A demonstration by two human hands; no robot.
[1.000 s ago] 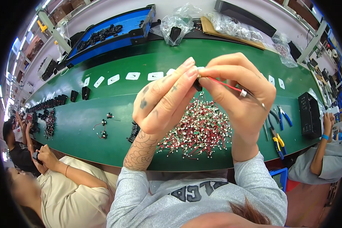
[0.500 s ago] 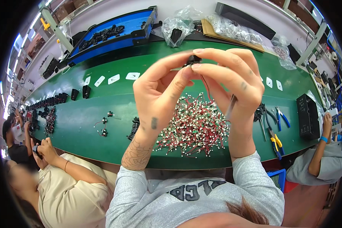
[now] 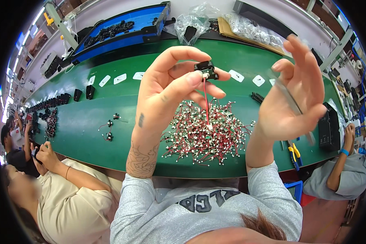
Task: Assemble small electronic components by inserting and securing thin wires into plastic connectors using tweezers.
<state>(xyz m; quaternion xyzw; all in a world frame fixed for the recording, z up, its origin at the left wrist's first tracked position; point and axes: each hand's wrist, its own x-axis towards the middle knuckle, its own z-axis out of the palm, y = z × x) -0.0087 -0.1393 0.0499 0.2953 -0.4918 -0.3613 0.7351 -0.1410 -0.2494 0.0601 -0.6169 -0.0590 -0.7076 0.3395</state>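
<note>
My left hand [image 3: 166, 87] pinches a small black plastic housing [image 3: 204, 66] between thumb and fingers, over the table. A small board with a white connector shows at its near side. From there a red and black wire [image 3: 206, 97] hangs down, ending in a white plug [image 3: 209, 127]. To the right, my right hand [image 3: 293, 97] is raised apart from the housing, its fingers partly spread and smeared by motion. A slim metal tool [image 3: 290, 97], perhaps tweezers, lies across its palm. Below both hands sits a heap of small wired connectors [image 3: 207, 142] with red and black leads.
A blue tray [image 3: 146, 22] of black parts stands at the back left. White cards [image 3: 120, 79] and black housings [image 3: 63, 99] line the green table [image 3: 81, 134]. Yellow-handled pliers [image 3: 293, 154] and a black box [image 3: 329, 128] lie right. Co-workers sit on both sides.
My right hand has let go of the black housing and swung away to the right, the metal tool still in it. My left hand keeps the housing, its wire now hanging free.
</note>
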